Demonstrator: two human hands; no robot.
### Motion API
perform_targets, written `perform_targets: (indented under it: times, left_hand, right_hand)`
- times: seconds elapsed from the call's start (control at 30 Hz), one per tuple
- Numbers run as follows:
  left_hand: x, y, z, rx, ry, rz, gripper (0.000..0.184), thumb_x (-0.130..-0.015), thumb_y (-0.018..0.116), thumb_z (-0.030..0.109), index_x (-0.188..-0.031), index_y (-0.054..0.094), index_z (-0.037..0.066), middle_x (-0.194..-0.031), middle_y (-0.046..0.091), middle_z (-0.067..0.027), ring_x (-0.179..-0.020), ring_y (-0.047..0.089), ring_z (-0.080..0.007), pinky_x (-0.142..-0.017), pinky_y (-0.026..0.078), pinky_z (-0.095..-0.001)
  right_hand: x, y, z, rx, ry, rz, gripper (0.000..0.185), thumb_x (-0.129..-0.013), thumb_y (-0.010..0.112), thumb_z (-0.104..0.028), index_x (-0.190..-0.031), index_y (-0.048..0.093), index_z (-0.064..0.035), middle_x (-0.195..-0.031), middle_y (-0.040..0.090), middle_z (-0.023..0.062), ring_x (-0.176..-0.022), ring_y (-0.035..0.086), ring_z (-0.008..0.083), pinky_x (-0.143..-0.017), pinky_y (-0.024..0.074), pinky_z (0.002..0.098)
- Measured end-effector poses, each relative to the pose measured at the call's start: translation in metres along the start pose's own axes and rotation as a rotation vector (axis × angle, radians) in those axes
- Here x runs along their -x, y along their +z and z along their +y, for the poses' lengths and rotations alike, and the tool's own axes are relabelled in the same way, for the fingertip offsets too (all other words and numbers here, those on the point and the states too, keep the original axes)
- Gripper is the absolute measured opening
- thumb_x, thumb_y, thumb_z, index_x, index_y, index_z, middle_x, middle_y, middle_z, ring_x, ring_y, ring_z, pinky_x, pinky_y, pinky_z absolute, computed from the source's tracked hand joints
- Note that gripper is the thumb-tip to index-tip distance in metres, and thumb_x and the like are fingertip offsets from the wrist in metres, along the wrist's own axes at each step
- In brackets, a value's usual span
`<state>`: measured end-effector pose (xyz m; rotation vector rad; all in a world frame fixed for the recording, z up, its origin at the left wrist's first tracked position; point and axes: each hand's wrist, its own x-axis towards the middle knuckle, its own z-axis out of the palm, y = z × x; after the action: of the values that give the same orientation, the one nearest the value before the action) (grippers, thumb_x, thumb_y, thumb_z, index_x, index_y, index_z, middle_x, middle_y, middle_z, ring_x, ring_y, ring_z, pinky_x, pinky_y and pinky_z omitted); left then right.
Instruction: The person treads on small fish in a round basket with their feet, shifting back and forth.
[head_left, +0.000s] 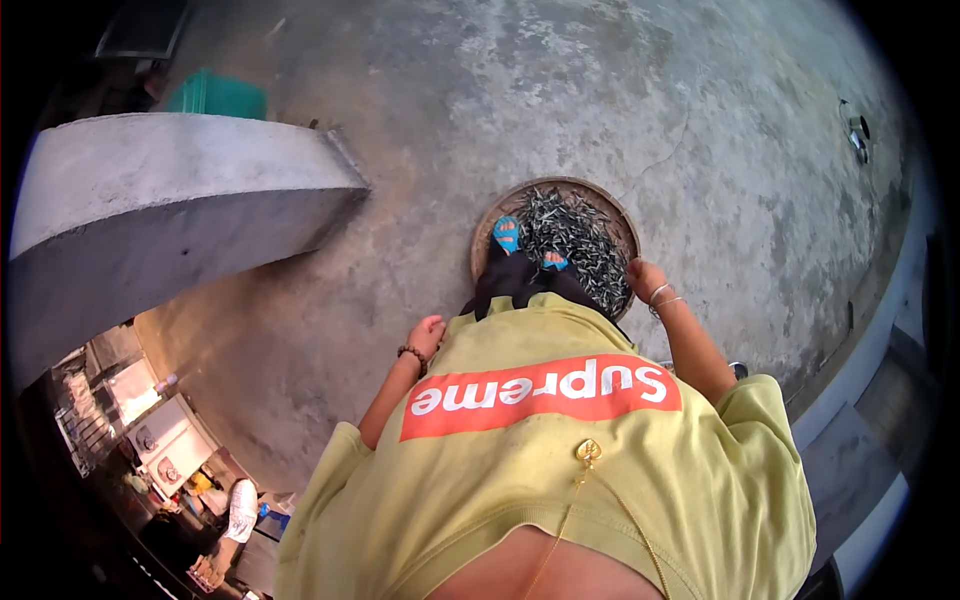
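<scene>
A round woven tray [487, 214] rests on the concrete floor in front of me, heaped with small, dark silvery slivers that look like little fish [572, 235]. My right hand [647, 277], with silver bangles at its wrist, hangs beside the tray's right rim in this view. Its fingers are curled closed, and whatever they hold, if anything, is hidden. Whether that hand touches the rim I cannot tell. By my left side hangs my left hand [427, 335], a beaded bracelet on its wrist. Its fingers are curled in, with nothing visible in them.
My feet in blue sandals [507, 235] overlap the tray's near edge in view. A low concrete wall [190, 200] juts in from the left, with a green crate [218, 95] behind it. Lower left are a two-burner stove [168, 455] and clutter. Small metal items [858, 138] lie far right.
</scene>
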<state>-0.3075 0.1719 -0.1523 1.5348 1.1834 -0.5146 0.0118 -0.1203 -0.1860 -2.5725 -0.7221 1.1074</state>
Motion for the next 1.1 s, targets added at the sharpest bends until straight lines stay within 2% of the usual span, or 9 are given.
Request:
perform_targets:
  times: [0.1,0.2,0.23,0.4,0.67,0.73,0.8,0.87,1.1]
  left_hand:
    - [-0.022,-0.019,0.000,-0.123,-0.023,-0.052,0.032,-0.071,0.046,0.021,-0.096,0.043,0.003,-0.074,0.052,-0.0058,-0.060,0.048,-0.0101,-0.053,0.039,-0.0216]
    - [-0.046,-0.043,0.003,0.047,-0.113,-0.022,0.033,-0.071,0.045,0.022,-0.098,0.041,0.003,-0.074,0.052,-0.0055,-0.061,0.049,-0.0107,-0.051,0.039,-0.0218]
    - [-0.059,-0.054,0.000,0.007,-0.134,-0.090,0.033,-0.073,0.041,0.023,-0.102,0.037,0.007,-0.090,0.047,-0.0039,-0.074,0.049,-0.0131,-0.057,0.040,-0.0252]
    - [-0.086,-0.092,0.026,-0.030,-0.123,-0.107,0.033,-0.073,0.041,0.022,-0.102,0.037,0.007,-0.091,0.047,-0.0033,-0.075,0.049,-0.0130,-0.057,0.039,-0.0247]
    - [-0.110,-0.096,0.046,-0.056,-0.160,-0.176,0.030,-0.074,0.040,0.020,-0.101,0.037,0.008,-0.089,0.047,-0.0022,-0.073,0.049,-0.0116,-0.056,0.039,-0.0239]
    - [-0.116,-0.093,0.045,-0.063,-0.128,-0.179,0.030,-0.074,0.040,0.020,-0.101,0.038,0.007,-0.088,0.048,-0.0026,-0.070,0.049,-0.0110,-0.053,0.039,-0.0225]
    - [-0.120,-0.093,0.051,-0.061,-0.090,-0.175,0.030,-0.073,0.041,0.019,-0.101,0.039,0.006,-0.087,0.048,-0.0029,-0.068,0.049,-0.0103,-0.049,0.038,-0.0211]
    - [-0.122,-0.093,0.059,-0.099,-0.096,-0.198,0.028,-0.074,0.039,0.020,-0.100,0.038,0.009,-0.088,0.048,-0.0022,-0.071,0.048,-0.0109,-0.056,0.039,-0.0235]
    - [-0.122,-0.086,0.079,-0.136,-0.084,-0.186,0.027,-0.074,0.039,0.019,-0.100,0.039,0.009,-0.087,0.048,-0.0020,-0.071,0.048,-0.0107,-0.055,0.038,-0.0235]
  right_hand:
    - [-0.001,-0.006,-0.018,-0.122,0.063,-0.019,0.019,-0.063,0.051,-0.017,-0.077,0.048,-0.0046,-0.068,0.052,0.0108,-0.063,0.050,0.0216,-0.059,0.0392,0.0278]
    - [-0.003,-0.011,-0.046,-0.172,0.133,-0.032,0.020,-0.063,0.049,-0.015,-0.079,0.049,-0.0041,-0.073,0.052,0.0157,-0.072,0.050,0.0278,-0.064,0.0389,0.0314]
    - [-0.004,-0.011,-0.053,-0.176,0.104,0.006,0.019,-0.063,0.048,-0.015,-0.080,0.049,-0.0043,-0.073,0.052,0.0155,-0.071,0.050,0.0275,-0.063,0.0389,0.0311]
    - [0.002,-0.012,-0.093,-0.184,0.143,0.074,0.019,-0.063,0.049,-0.014,-0.079,0.049,-0.0047,-0.070,0.052,0.0143,-0.068,0.050,0.0258,-0.061,0.0392,0.0304]
    - [0.025,0.032,-0.068,-0.411,0.250,0.152,0.016,-0.062,0.050,-0.015,-0.075,0.049,-0.0059,-0.064,0.052,0.0117,-0.062,0.050,0.0250,-0.058,0.0397,0.0298]
    - [0.033,0.032,-0.063,-0.313,0.265,0.130,0.017,-0.064,0.050,-0.010,-0.080,0.048,-0.0035,-0.062,0.051,0.0073,-0.058,0.048,0.0144,-0.055,0.0394,0.0244]
    - [0.039,0.031,-0.065,-0.328,0.290,0.156,0.017,-0.063,0.050,-0.011,-0.079,0.048,-0.0038,-0.060,0.050,0.0073,-0.056,0.048,0.0150,-0.055,0.0392,0.0245]
    - [0.040,0.035,-0.060,-0.356,0.372,0.136,0.019,-0.062,0.049,-0.017,-0.077,0.049,-0.0047,-0.069,0.052,0.0135,-0.066,0.050,0.0253,-0.060,0.0395,0.0297]
    - [0.034,0.040,-0.049,-0.468,0.353,0.114,0.018,-0.062,0.050,-0.015,-0.077,0.049,-0.0051,-0.071,0.052,0.0135,-0.069,0.050,0.0255,-0.063,0.0392,0.0298]
